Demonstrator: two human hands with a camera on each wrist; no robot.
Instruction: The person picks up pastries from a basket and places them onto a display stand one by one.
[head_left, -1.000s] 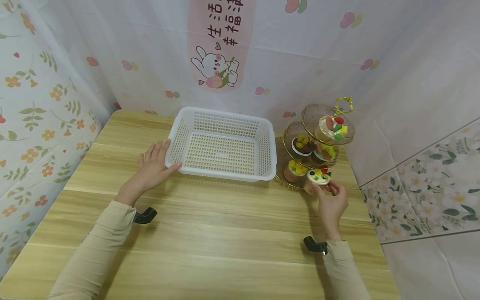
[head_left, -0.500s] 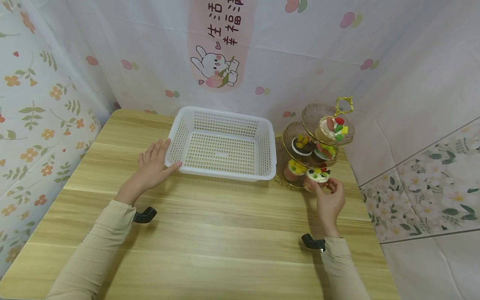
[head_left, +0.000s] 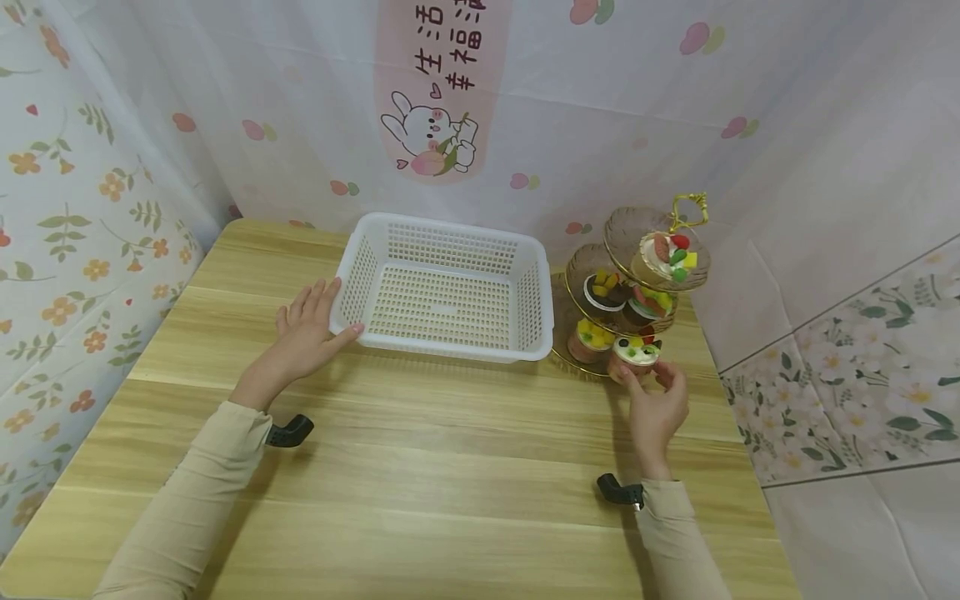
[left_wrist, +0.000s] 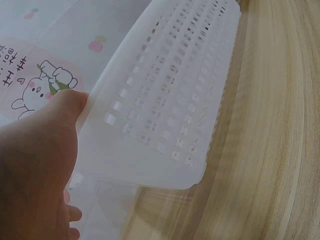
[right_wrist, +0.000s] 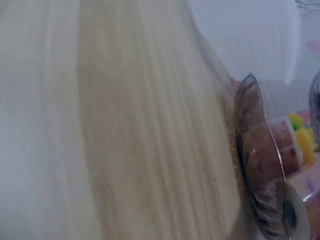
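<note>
My left hand rests at the left front corner of a white plastic basket, fingers spread along its outside. In the left wrist view its thumb touches the rim. My right hand pinches a dessert cup with white cream and fruit pieces on top, between thumb and fingers. That cup is at the front of the lowest tier of a three-tier stand. Next to it stands a yellow-topped dessert cup. The right wrist view shows the tier's edge but not the hand.
On the stand's middle tier are a chocolate dessert cup and a fruit-topped cup. A cream dessert sits on the top tier below the gold handle. A patterned curtain hangs behind the wooden table.
My right hand has shifted slightly left, and the cream-topped cup looks more upright, close beside the yellow-topped one. The left hand and the basket have not moved.
</note>
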